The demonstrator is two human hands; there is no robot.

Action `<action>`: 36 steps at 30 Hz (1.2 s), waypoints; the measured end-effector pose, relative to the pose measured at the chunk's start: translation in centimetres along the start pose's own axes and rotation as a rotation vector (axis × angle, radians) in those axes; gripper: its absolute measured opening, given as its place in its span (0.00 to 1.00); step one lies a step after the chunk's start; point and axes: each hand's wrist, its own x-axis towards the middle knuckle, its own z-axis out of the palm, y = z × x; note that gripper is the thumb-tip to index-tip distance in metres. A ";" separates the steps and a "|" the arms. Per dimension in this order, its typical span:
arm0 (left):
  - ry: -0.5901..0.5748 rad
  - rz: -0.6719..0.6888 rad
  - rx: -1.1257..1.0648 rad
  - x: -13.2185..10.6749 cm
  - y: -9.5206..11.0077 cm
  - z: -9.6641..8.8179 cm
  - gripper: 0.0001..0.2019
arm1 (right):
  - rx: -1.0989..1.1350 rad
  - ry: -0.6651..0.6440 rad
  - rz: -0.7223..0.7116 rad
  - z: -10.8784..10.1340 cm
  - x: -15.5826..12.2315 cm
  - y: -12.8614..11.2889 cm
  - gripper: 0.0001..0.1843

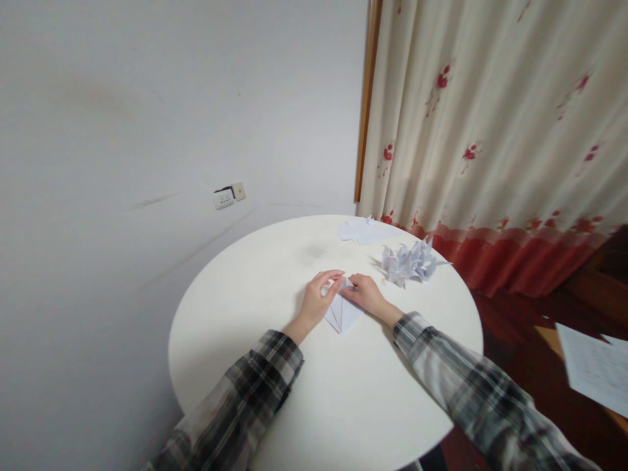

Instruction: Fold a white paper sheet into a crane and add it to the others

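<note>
A partly folded sheet of white paper lies on the round white table, one corner pointing toward me and crease lines running down its face. My left hand is at its upper left, thumb and fingers pinching close to the top corner. Across from it, my right hand grips the upper right part, with the fingers curled on the paper. The fingertips of both hands nearly meet at the top and hide that corner.
A cluster of folded paper cranes stands to the right. Flat white paper lies at the table's far edge with a small folded piece behind it. A wall socket, flowered curtain and written sheets surround the table.
</note>
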 end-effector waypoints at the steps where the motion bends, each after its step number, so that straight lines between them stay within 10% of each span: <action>1: -0.025 -0.032 -0.013 0.1 -0.5 -0.1 0.12 | -0.010 0.002 0.015 0.0 0.0 0.1 0.10; 12: -0.338 -0.270 -0.031 0.5 -6.3 -1.0 0.08 | 0.293 -0.158 0.218 -0.4 -0.2 0.2 0.10; 29: -0.334 -0.130 0.343 0.2 -5.6 -1.0 0.06 | 0.317 -0.078 0.178 -0.7 -0.3 1.6 0.19; 36: -0.313 0.133 0.549 -0.4 -3.9 -0.1 0.05 | 0.234 -0.035 0.214 -0.2 -0.1 0.9 0.19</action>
